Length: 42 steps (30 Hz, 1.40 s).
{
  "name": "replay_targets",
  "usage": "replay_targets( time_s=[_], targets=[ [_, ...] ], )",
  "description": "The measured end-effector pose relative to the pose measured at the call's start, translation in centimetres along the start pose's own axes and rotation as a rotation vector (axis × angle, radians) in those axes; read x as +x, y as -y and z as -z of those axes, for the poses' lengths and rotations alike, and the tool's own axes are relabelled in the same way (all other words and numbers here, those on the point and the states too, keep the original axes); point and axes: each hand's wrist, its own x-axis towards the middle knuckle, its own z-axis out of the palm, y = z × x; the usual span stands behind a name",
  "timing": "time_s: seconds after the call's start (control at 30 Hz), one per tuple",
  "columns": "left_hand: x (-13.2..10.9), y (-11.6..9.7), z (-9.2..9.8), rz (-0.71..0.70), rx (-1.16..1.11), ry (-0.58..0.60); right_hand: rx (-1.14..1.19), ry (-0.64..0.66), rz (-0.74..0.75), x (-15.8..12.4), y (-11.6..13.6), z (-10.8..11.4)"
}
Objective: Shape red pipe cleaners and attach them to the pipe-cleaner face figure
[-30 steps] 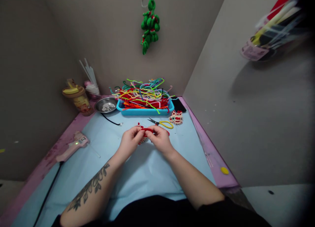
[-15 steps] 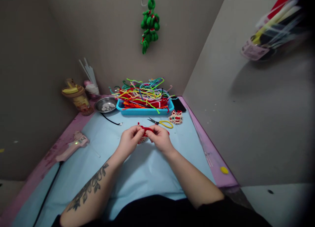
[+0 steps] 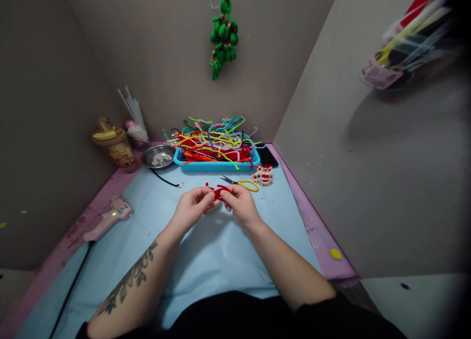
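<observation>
I see left hand [image 3: 192, 207] and right hand [image 3: 241, 205] both pinching a red strip [image 3: 218, 194], blue tray [image 3: 217, 167] beyond heaped with pipe cleaners [image 3: 215, 143], metal bowl [image 3: 151, 152] beside it holding pale bits [image 3: 161, 160].

A pink-purple bench [image 3: 333, 270] is largely covered by a pale blue sheet [image 3: 221, 265]. At the back, a blue tray [image 3: 217, 168] heaped with colourful fuzzy stems [image 3: 217, 140] is flanked by a shallow metal bowl [image 3: 147, 156] on the left and a flat black object [image 3: 268, 157] on the right. Yellow-handled scissors [image 3: 248, 184] are laid open beside a cream-and-red face-shaped piece [image 3: 263, 175]. Farther left, a lidded cup [image 3: 120, 151] and a pink glue gun [image 3: 106, 222] are placed; near the right edge, a yellow disc [image 3: 335, 253] is seen.
</observation>
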Motion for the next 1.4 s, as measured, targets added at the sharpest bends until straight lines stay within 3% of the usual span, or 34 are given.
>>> replay_targets(
  time_s=[0.1, 0.3, 0.57, 0.9, 1.13, 1.4],
  targets=[
    [-0.2, -0.2, -0.2, -0.018, 0.042, -0.003, 0.003, 0.034, -0.017, -0.1, -0.1, -0.1],
    [-0.3, -0.3, -0.4, -0.039, 0.081, -0.127, 0.113, 0.075, -0.073, 0.0, 0.2, -0.2],
    [0.0, 0.3, -0.3, -0.032, 0.123, -0.014, 0.059, 0.071, -0.075, 0.0, 0.2, -0.3],
    [0.2, -0.2, 0.3, -0.018, 0.137, 0.018, -0.045, 0.053, -0.048, 0.0, 0.2, 0.0],
    [0.1, -0.1, 0.1, -0.106, 0.302, -0.03, -0.122, 0.004, -0.007, -0.2, 0.4, -0.4],
    [0.0, 0.1, -0.5, -0.115, 0.29, -0.058, -0.08, -0.06, 0.011, -0.1, -0.6, -0.5]
  ],
)
